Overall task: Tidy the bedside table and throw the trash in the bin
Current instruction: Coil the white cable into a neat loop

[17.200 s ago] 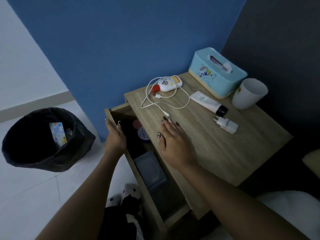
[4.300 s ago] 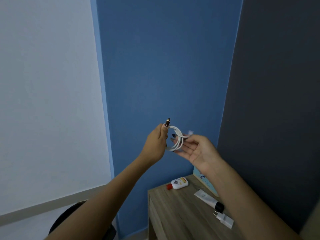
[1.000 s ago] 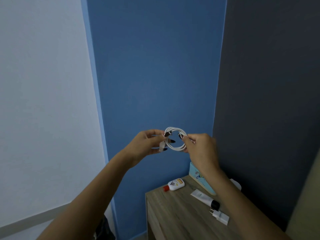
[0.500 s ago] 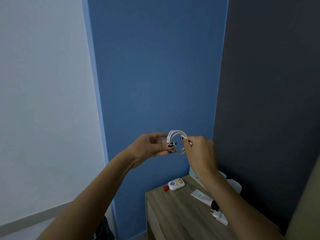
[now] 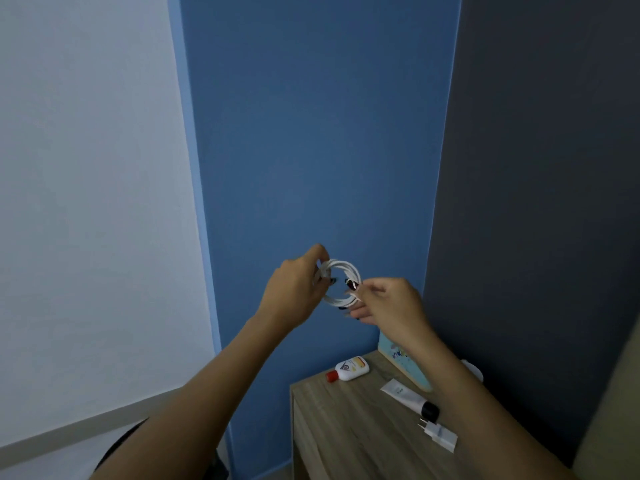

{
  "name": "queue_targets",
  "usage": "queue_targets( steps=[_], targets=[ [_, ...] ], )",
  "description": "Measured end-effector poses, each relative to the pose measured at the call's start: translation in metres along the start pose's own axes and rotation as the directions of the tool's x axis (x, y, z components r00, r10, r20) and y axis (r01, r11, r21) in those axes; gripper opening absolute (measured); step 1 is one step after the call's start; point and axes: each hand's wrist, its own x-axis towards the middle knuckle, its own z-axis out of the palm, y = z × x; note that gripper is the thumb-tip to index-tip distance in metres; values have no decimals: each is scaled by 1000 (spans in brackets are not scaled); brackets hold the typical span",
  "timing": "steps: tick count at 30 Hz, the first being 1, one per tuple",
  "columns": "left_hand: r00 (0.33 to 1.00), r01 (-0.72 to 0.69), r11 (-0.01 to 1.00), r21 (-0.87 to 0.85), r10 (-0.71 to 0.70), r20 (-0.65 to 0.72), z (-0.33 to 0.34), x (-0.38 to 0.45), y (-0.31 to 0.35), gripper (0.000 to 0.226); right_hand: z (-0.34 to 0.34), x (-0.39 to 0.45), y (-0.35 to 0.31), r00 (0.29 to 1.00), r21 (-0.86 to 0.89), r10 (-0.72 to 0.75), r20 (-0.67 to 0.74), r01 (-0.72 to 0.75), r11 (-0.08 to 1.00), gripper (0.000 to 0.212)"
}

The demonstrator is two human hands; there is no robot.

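Note:
I hold a white charging cable (image 5: 346, 268) wound into a small coil, raised in front of the blue wall. My left hand (image 5: 294, 292) grips the coil's left side. My right hand (image 5: 388, 306) pinches its right side between thumb and fingers. Below, on the wooden bedside table (image 5: 346, 431), lie a small white bottle with a red cap (image 5: 349, 368), a white tube with a black cap (image 5: 408, 400) and a white plug adapter (image 5: 440, 438). The black bin (image 5: 114, 459) shows only as a dark edge at the bottom left, behind my left arm.
A light blue tissue box (image 5: 398, 358) stands at the back of the table, mostly hidden by my right arm, with a white cup (image 5: 472, 370) just behind it. Blue wall ahead, dark grey wall on the right, white wall on the left.
Over the last second both hands stayed raised and kept working the coil. My left hand has turned so its back faces me and its fingers wrap the coil's left side.

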Motion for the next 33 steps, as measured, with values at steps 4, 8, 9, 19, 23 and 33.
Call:
queue_targets(
  steps=[4, 8, 9, 19, 23, 33],
  targets=[
    [993, 69, 993, 91, -60, -104, 4, -2, 7, 14, 4, -3, -6, 1000, -22, -20, -15, 20, 1000, 18],
    [993, 119, 990, -73, -119, 8, -2, -1, -3, 15, -4, 1, -7, 1000, 37, 16, -25, -16, 999, 15],
    [992, 119, 989, -91, -114, 56, -4, -1, -4, 14, -6, 1, -6, 999, 71, 45, -24, -43, 997, 15],
    [953, 253, 880, -403, -154, 262, -13, -5, 9, 20, -12, -9, -6, 996, 161, 82, -18, -78, 984, 24],
    [961, 251, 880, -404, -176, 214, -19, -4, 13, 20, -13, -21, -7, 986, -119, -140, 87, 150, 982, 68],
    [992, 127, 958, -259, -121, 39, -30, -11, 24, 10, 3, -36, -19, 973, -48, -164, 164, 174, 984, 54]
  ],
)
